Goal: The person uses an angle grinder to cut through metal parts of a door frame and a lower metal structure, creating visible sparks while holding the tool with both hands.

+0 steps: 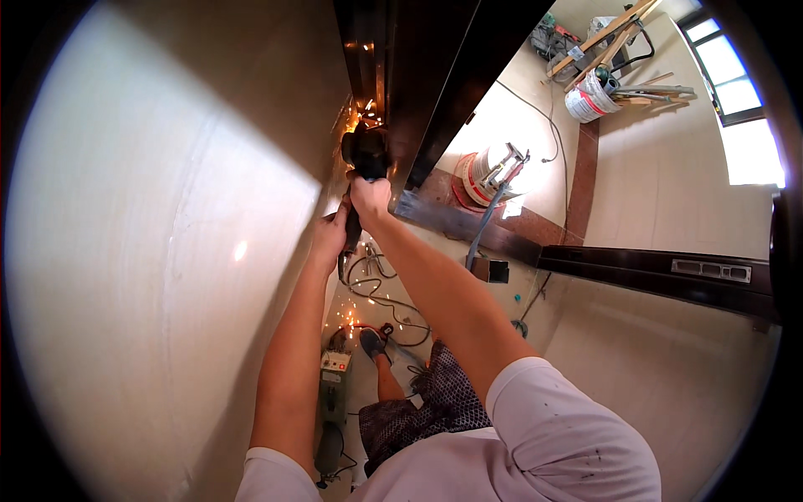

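Both my hands grip a black angle grinder (366, 153) held up against a dark brown metal frame (410, 75) beside the wall. My right hand (370, 197) is closed round the grinder's body, just behind its head. Lower down, my left hand (331, 233) wraps the rear of the body, near the cord end. Orange sparks (355, 121) burst out where the grinder meets the frame, and more fall to the floor by my foot. The disc itself is hidden behind the grinder's head and the glare.
A pale wall (167, 234) stands close on my left. Cords (376, 293) coil on the floor near my shoe (373, 343), beside a greenish machine box (335, 376). Beyond the dark threshold (468, 224) stand a white bucket (481, 177) of tools and another bucket (590, 100) with wood strips.
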{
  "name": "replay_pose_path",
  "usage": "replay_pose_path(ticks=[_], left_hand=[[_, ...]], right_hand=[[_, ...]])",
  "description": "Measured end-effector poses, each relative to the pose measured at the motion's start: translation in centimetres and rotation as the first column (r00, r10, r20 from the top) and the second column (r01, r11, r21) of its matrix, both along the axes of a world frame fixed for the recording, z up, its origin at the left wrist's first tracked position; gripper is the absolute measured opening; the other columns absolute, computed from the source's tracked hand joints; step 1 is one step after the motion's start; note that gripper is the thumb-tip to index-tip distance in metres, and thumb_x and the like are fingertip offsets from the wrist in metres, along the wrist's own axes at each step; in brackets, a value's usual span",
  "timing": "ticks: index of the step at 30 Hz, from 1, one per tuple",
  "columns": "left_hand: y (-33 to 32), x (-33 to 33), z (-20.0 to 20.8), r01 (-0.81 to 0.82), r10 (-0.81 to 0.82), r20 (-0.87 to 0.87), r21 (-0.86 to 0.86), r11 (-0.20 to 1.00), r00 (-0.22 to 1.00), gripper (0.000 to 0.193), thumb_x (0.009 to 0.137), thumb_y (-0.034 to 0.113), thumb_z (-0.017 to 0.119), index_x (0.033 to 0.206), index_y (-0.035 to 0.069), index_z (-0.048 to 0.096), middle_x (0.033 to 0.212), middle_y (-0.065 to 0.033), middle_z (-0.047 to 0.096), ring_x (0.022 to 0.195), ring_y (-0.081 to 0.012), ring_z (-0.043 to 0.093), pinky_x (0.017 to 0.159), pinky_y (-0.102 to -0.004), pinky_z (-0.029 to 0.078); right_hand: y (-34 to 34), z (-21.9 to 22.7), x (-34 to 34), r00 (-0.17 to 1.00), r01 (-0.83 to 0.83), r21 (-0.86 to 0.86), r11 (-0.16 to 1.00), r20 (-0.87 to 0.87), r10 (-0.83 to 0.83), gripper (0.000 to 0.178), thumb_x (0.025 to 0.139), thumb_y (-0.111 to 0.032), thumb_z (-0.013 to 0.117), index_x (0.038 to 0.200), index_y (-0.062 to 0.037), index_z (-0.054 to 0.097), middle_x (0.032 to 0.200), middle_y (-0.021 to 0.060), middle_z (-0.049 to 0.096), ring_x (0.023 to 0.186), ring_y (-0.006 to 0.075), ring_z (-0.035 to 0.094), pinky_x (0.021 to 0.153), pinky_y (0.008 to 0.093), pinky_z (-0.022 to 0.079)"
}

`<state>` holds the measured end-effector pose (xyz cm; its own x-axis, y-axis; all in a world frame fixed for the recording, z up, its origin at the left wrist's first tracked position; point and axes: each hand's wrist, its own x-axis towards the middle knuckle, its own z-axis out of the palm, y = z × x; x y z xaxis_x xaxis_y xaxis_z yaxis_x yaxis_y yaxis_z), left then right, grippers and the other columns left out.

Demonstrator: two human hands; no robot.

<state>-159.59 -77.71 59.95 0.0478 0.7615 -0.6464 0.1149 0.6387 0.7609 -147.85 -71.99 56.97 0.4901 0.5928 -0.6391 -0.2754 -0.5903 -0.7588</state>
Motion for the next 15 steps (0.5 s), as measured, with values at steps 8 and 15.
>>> replay_pose_path(ticks=[8, 15], left_hand=[[-0.1, 0.7, 0.3, 0.026, -0.026, 0.026, -0.013, 1.000, 0.999, 0.070, 0.106, 0.063, 0.064, 0.094, -0.006, 0.070, 0.074, -0.0100, 0.069, 0.052, -0.0203, 0.064, 0.044, -0.0365, 0.052], [1.3, 1.3, 1.6, 0.054, -0.053, 0.050, 0.000, 0.999, 0.997, 0.071, 0.105, 0.066, 0.062, 0.094, -0.003, 0.071, 0.071, -0.0107, 0.071, 0.051, -0.0205, 0.064, 0.044, -0.0357, 0.051]], right_hand=[[0.0, -1.1, 0.5, 0.999, 0.035, 0.032, 0.999, 0.003, -0.036, 0.033, 0.085, -0.023, 0.084, 0.085, 0.0060, 0.068, 0.077, 0.0102, 0.070, 0.064, 0.0213, 0.069, 0.061, 0.0411, 0.055], [1.8, 0.2, 1.3, 0.998, 0.020, 0.041, 0.999, 0.054, -0.022, 0.033, 0.086, -0.024, 0.084, 0.088, 0.0066, 0.071, 0.078, 0.0109, 0.072, 0.064, 0.0212, 0.069, 0.061, 0.0420, 0.055]])
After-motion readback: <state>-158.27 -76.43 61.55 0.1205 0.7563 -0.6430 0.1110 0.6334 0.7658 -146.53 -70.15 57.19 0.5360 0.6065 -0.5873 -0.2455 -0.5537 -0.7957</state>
